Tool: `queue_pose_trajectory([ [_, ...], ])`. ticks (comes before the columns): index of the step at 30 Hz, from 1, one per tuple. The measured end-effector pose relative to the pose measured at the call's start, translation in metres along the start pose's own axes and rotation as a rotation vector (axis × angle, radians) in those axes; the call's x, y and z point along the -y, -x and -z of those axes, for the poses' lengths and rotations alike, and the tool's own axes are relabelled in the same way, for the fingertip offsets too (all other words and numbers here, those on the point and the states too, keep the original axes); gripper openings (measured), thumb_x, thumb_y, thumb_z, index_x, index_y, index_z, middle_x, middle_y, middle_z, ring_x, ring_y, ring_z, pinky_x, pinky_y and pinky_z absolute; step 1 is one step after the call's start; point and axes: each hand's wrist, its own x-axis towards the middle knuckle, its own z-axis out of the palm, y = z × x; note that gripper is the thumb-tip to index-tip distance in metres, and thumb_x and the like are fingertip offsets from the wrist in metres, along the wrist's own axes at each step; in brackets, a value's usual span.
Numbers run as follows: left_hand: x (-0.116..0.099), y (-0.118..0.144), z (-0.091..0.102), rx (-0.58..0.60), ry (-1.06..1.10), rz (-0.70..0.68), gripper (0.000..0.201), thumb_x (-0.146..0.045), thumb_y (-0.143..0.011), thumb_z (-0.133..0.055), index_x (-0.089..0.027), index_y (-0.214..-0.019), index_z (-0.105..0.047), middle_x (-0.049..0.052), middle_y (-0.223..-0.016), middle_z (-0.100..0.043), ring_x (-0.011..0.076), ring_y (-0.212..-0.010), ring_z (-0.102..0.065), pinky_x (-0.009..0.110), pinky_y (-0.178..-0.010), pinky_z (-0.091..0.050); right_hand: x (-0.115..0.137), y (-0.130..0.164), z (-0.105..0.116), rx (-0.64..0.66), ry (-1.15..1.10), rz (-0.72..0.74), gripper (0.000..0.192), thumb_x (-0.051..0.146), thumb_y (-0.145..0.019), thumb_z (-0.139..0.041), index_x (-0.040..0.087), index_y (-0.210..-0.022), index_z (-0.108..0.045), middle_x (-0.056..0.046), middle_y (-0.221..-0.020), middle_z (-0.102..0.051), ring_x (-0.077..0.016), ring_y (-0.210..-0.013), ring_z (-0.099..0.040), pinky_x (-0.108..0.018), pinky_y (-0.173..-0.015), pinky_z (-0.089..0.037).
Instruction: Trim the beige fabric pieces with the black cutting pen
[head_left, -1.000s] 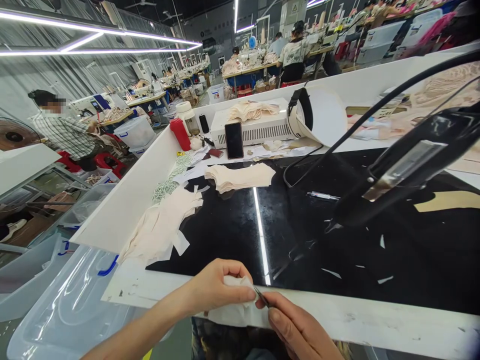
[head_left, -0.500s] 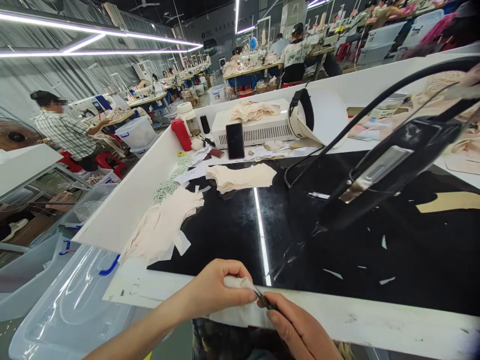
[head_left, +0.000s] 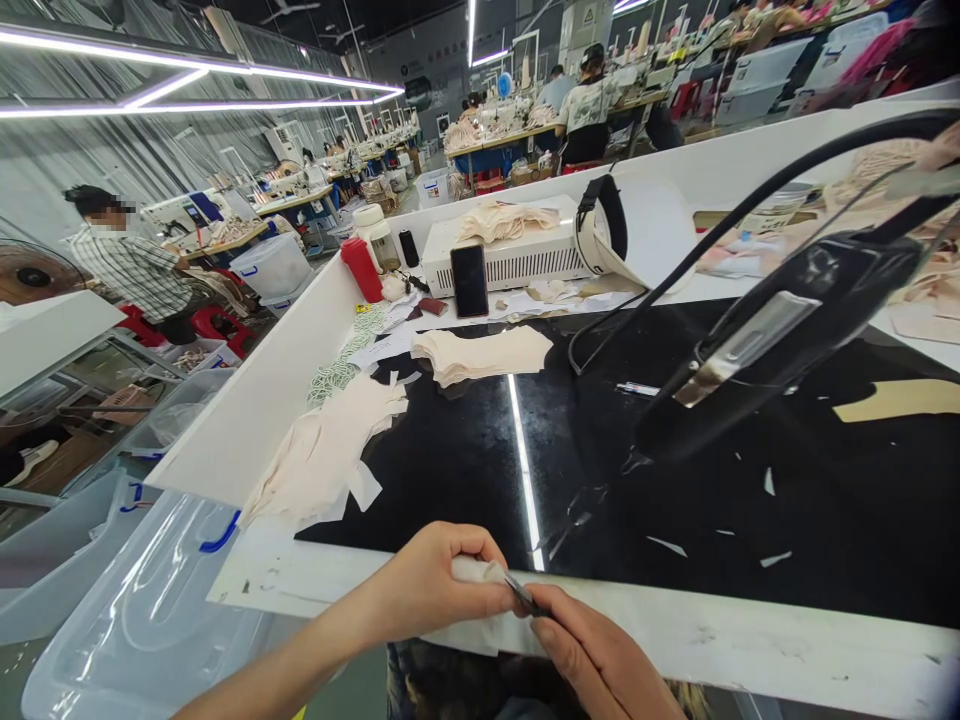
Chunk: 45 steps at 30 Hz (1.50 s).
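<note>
While the hands work at the near white edge of the black tabletop [head_left: 465, 470]:
Left hand [head_left: 435, 585]: fingers pinched shut on a small white fabric piece [head_left: 480, 605], held just off the tabletop's near edge
Right hand [head_left: 600, 660]: fingers closed round a thin metal tool [head_left: 521, 594], its tip touching the fabric piece; kind of tool too small to tell
In the way: a black hanging tool [head_left: 780, 330] on a black cable [head_left: 750, 210] hangs over the tabletop's right half, hiding what lies behind it
On the tabletop, left: loose cream fabric heap [head_left: 322, 450]; farther back, a neat cream stack [head_left: 484, 355]
Beyond the tabletop's far edge: white machine [head_left: 517, 262], a black phone [head_left: 469, 281] leaning on it, red bottle [head_left: 361, 268] to its left
Left of the tabletop, lower: clear plastic bin lid [head_left: 150, 620]
Scraps: white slivers scattered on the tabletop's right side
Writing: none readable
</note>
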Motion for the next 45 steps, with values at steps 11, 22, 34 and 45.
queue_pose_trajectory([
  [11,0.0011,-0.0002,0.0027,0.015,0.015,-0.016,0.014,-0.026,-0.079,-0.076,-0.014,-0.084,-0.073,0.001,-0.082,-0.074,0.0127,-0.073,-0.058,0.020,-0.062,-0.039,-0.0004,-0.0042,0.0001,0.043,0.033,0.020,0.043,0.058,-0.103,-0.041,0.027,-0.105,-0.071,-0.003,-0.091,-0.075,-0.0213,-0.086,-0.070,-0.029,-0.079,-0.052],
  [22,0.0020,-0.0016,0.0026,0.000,-0.030,-0.010,0.019,-0.032,-0.077,-0.079,-0.015,-0.083,-0.073,-0.002,-0.076,-0.064,0.0119,-0.071,-0.052,0.020,-0.061,-0.036,-0.0040,-0.0033,-0.0039,-0.030,0.050,0.036,0.051,0.066,-0.100,-0.042,0.028,-0.113,-0.073,-0.007,-0.101,-0.078,-0.0247,-0.092,-0.072,-0.032,-0.084,-0.056],
  [34,0.0032,-0.0010,-0.0033,0.010,-0.048,-0.001,0.021,-0.034,-0.077,-0.078,-0.015,-0.084,-0.072,-0.002,-0.078,-0.062,0.0115,-0.070,-0.050,0.020,-0.060,-0.036,-0.0003,-0.0039,-0.0022,0.039,0.080,0.053,0.048,0.059,-0.104,-0.036,0.028,-0.116,-0.070,-0.006,-0.107,-0.076,-0.0225,-0.093,-0.071,-0.031,-0.083,-0.054],
  [45,-0.0014,-0.0007,-0.0053,0.007,-0.068,0.001,0.021,-0.034,-0.078,-0.078,-0.015,-0.085,-0.073,-0.003,-0.074,-0.060,0.0105,-0.067,-0.047,0.020,-0.057,-0.034,0.0055,-0.0018,0.0032,0.055,0.084,0.015,0.045,0.059,-0.104,-0.036,0.029,-0.103,-0.070,0.000,-0.088,-0.073,-0.0197,-0.082,-0.068,-0.028,-0.076,-0.050],
])
